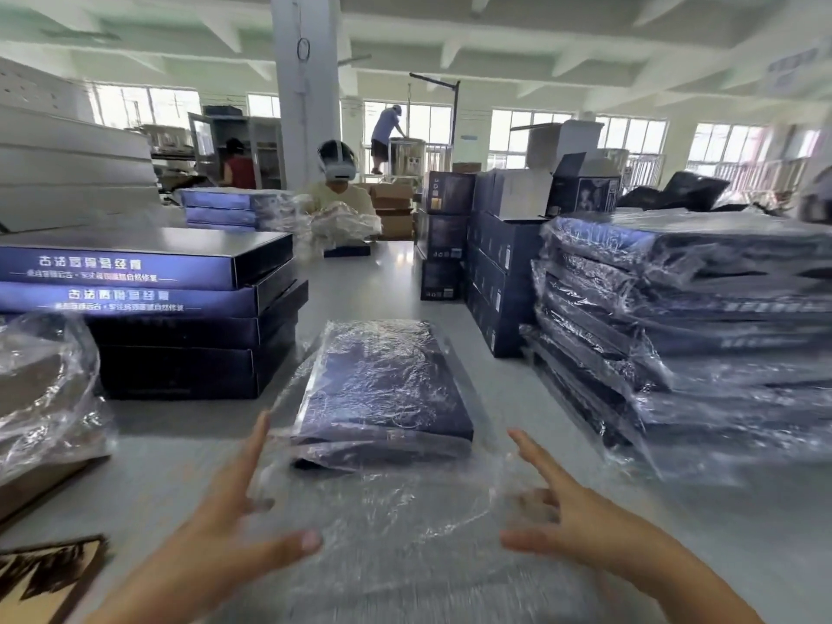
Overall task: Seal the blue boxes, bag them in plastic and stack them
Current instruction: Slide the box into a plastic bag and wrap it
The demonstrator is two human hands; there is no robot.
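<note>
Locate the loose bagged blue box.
Head view, centre: the bagged blue box lies flat on the grey table, beyond the left hand and right hand, between the unbagged box stack on the left and the bagged stack on the right.

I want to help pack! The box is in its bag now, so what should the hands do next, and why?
Probably tuck the loose bag end under the blue box: it lies slack and empty between the open left hand and right hand. The bagged stack stands on the right.
</note>
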